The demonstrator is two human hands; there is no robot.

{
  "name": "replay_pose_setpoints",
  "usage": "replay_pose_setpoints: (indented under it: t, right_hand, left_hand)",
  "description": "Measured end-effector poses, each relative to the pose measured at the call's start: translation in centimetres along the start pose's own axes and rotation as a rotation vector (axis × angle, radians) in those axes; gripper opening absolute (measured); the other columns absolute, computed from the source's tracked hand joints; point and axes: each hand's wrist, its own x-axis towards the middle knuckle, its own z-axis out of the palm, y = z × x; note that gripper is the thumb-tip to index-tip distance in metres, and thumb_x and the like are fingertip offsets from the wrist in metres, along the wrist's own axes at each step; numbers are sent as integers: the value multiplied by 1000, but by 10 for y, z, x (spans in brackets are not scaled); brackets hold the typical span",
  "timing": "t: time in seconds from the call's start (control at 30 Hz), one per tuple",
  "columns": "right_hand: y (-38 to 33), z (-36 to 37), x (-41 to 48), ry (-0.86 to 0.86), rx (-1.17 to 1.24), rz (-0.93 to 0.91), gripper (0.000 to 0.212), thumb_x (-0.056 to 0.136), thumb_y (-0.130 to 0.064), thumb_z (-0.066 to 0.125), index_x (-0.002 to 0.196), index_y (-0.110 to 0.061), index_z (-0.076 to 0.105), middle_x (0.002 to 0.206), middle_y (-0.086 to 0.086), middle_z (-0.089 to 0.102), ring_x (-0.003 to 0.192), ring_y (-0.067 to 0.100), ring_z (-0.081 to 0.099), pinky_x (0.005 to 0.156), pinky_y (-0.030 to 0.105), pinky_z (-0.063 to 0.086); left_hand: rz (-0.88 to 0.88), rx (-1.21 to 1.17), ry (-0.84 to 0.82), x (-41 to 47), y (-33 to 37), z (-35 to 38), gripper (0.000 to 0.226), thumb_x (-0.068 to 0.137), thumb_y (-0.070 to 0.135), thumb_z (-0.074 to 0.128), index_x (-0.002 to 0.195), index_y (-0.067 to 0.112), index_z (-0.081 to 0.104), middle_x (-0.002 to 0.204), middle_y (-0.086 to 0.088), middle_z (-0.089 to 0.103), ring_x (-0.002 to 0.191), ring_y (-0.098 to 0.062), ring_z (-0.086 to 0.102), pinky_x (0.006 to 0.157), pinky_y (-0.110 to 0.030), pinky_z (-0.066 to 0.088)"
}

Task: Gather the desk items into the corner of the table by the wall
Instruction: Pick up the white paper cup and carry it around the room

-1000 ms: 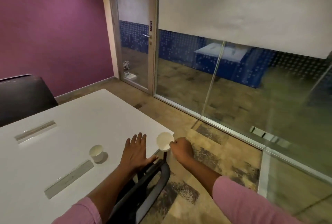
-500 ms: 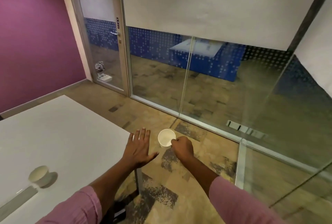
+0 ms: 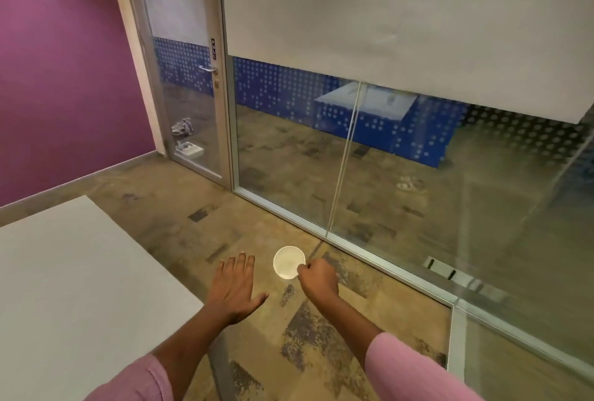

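The white paper cup (image 3: 288,262) hangs in the air over the floor (image 3: 321,352), past the right edge of the counter (image 3: 80,288) and resting on nothing. Its open mouth is turned up toward the camera, so its axis runs roughly along the line of sight and only the rim and the inside show. The right grip (image 3: 318,280) pinches the rim on the cup's right side with curled fingers; the back of the hand hides exactly where the fingertips meet the paper. The left grip (image 3: 234,288) is spread flat and carries nothing. It lies between the cup and the counter, nearer the counter, seemingly just beyond its edge, though whether the wrist touches that edge cannot be told. From the cup, the counter lies to the left, and its far corner toward the purple wall (image 3: 58,79) lies left and ahead, so the carry would probably have to run leftward across the left grip's side. The cup's base and lower wall are out of sight, the counter is cut off at the left, and no other desk items are in view.
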Motion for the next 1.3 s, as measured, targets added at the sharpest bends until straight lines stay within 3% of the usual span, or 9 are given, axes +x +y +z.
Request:
replay_pose_setpoints:
  t: [0.07, 0.17, 0.4, 0.53, 0.7, 0.87, 0.97, 1.17, 1.3]
  right_hand:
    - [-14, -1, 44, -3, -20, -27, 23, 79, -27, 52, 75, -10, 67, 73, 8, 66, 70, 27, 62, 55, 27, 40]
    - [-39, -6, 103, -28, -14, -84, 20, 80, -24, 52, 69, -9, 61, 66, 6, 58, 64, 26, 55, 49, 27, 31]
    - [-87, 3, 223, -73, -4, -141, 18, 79, -23, 53, 71, -9, 63, 66, 5, 57, 65, 27, 53, 45, 25, 25]
    - [-120, 19, 296, -114, -23, -188, 18, 77, -23, 53, 67, -10, 60, 64, 6, 56, 65, 29, 52, 45, 24, 25]
    - [-165, 43, 391, -205, -57, -285, 25, 75, -22, 51, 54, -14, 42, 62, 6, 47, 64, 29, 47, 45, 25, 25]
    - [-219, 67, 477, -323, -88, -390, 27, 75, -27, 50, 54, -17, 38, 69, 7, 51, 67, 29, 48, 53, 28, 33]
    - [-255, 86, 513, -389, -113, -454, 26, 79, -28, 51, 57, -17, 42, 72, 7, 54, 69, 29, 50, 60, 29, 37]
    - [-320, 142, 561, -498, -79, -566, 24, 79, -26, 55, 72, -6, 65, 72, 9, 66, 71, 29, 60, 53, 27, 35]
    - [-366, 192, 580, -562, -64, -599, 24, 77, -27, 54, 66, -8, 63, 75, 14, 70, 74, 32, 65, 57, 29, 43]
  left_hand:
    - [-21, 5, -22, 42, -10, 0, 97, 79, 77, 26, 143, 5, 36, 145, -22, 40, 128, -40, 44, 104, -56, 35]
    - [-49, 33, -5, 102, -25, -3, 94, 78, 73, 32, 136, 0, 46, 137, -24, 50, 119, -41, 52, 96, -56, 44]
    - [-117, 29, 29, 209, -45, -24, 93, 78, 71, 33, 137, 0, 44, 138, -23, 48, 124, -40, 48, 100, -54, 39]
    - [-196, 16, 61, 269, -67, -27, 95, 78, 71, 30, 143, 2, 32, 147, -22, 37, 132, -39, 38, 107, -54, 30]
    - [-322, 33, 50, 344, -103, -28, 92, 76, 71, 29, 144, 8, 32, 147, -21, 36, 132, -41, 35, 107, -54, 29]
    - [-505, 29, 34, 403, -138, -29, 87, 74, 70, 32, 138, 12, 44, 138, -19, 48, 123, -40, 45, 100, -54, 35]
    - [-581, 22, 33, 426, -164, -28, 83, 74, 69, 37, 133, 12, 49, 133, -18, 52, 118, -41, 48, 96, -54, 39]
    - [-750, 14, 54, 460, -227, -34, 82, 77, 68, 37, 137, 14, 41, 138, -17, 47, 124, -40, 43, 102, -55, 34]
    - [-854, 6, 47, 471, -276, -32, 82, 77, 68, 34, 141, 16, 35, 143, -16, 41, 129, -40, 37, 107, -56, 28]
